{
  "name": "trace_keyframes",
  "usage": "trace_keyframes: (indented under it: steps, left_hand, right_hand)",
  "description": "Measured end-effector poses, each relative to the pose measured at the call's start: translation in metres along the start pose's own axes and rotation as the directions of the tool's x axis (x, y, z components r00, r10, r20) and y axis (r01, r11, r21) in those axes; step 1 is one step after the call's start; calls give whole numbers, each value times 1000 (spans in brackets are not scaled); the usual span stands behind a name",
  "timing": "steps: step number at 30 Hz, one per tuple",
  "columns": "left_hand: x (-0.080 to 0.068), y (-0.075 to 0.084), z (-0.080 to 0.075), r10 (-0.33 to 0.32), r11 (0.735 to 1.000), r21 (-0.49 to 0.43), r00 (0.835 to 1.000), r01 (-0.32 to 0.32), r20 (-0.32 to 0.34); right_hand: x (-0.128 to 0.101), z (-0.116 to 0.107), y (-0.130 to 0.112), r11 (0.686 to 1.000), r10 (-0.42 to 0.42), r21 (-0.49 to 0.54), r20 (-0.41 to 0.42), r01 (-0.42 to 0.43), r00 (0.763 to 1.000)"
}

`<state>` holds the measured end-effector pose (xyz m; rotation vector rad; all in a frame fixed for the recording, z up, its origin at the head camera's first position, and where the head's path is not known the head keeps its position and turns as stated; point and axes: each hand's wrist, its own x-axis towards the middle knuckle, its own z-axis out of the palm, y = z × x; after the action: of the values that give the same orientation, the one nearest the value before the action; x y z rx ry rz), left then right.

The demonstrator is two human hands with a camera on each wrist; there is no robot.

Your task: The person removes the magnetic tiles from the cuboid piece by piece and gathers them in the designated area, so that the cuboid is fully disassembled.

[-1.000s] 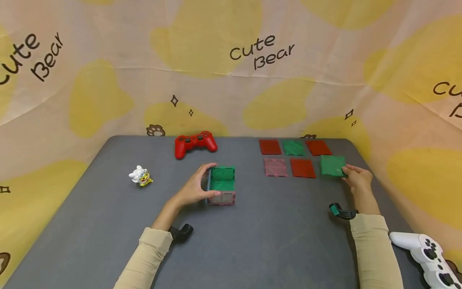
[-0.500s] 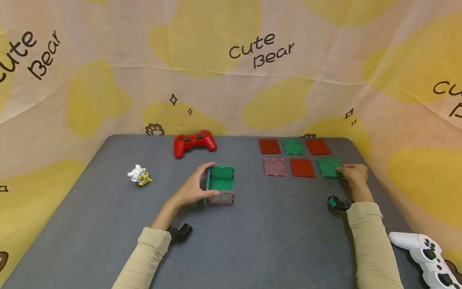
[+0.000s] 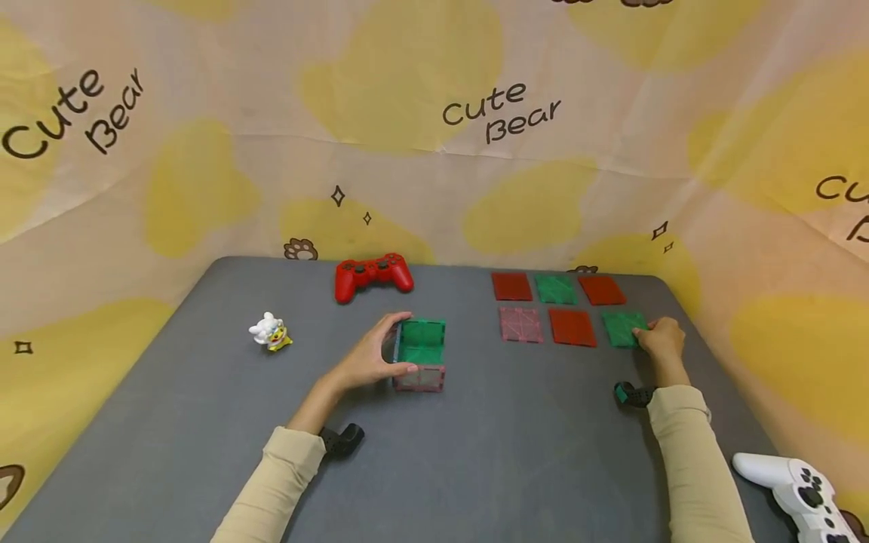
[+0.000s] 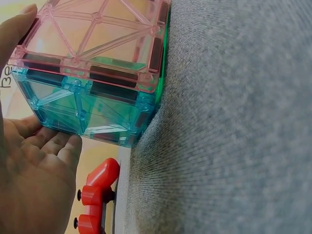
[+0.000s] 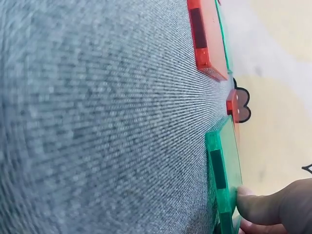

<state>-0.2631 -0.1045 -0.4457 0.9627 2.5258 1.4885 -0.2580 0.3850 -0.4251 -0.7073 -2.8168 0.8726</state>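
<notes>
My left hand holds a small open-topped box of magnetic tiles on the grey table, thumb at its near side and fingers round the far left corner. The left wrist view shows a pink wall and a light-blue wall, with fingertips at the blue one. Green tiles show inside. At the right, my right hand pinches the right edge of a green magnetic tile lying at the table. Its thumb presses on the tile's face in the right wrist view.
Beside the green tile lie a red tile and a pink tile. Behind them are two red tiles and another green tile. A red game controller, a small white-and-yellow figure and a white controller also lie around.
My right hand has lowered the green tile from above the table to the end of the front row, moving slightly left. The left hand stays on the box. The head view has tilted slightly.
</notes>
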Motion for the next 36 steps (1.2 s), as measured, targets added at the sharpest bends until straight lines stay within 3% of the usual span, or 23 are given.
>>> trace_keyframes:
  steps: [6,9,14,17,19,21,24,26,30,32,36]
  left_hand:
    - [-2,2,0,-7,1000,2,1000,7,-3]
    - [-3,2,1,-7,1000,12,1000,7,-11]
    - [-4,2,1,15,1000,18,1000,-14,-14]
    - [-4,1,2,23,1000,20,1000,-23,-16]
    - [-5,1,2,27,999,23,999,-27,-20]
    - [-5,1,1,29,999,25,999,-28,-22]
    - [-5,1,2,35,999,31,999,-34,-15]
    - [-5,1,2,39,998,40,999,-38,-9]
    - [-4,1,2,44,998,45,999,-43,-3]
    - [-4,2,2,38,999,39,999,-38,-8]
    - [-5,2,1,25,999,35,1000,-25,-9]
  right_hand:
    - [1,5,5,988,-123,-106,-70,115,990]
    - [3,5,6,987,-126,-114,-74,117,989]
    - [-2,8,-3,990,-137,-53,-155,130,978]
    - [-11,12,-22,969,-227,42,-234,243,945]
    - [-18,16,-40,930,-323,100,-243,355,915]
    - [-28,23,-58,868,-437,146,-227,474,871]
    - [-52,39,-86,776,-566,245,-136,581,813]
    - [-70,52,-103,710,-632,359,-57,606,773]
    - [-107,79,-128,605,-723,577,108,549,682]
    - [-122,93,-136,593,-756,604,190,532,626]
    - [-136,118,-144,602,-788,580,319,548,527]
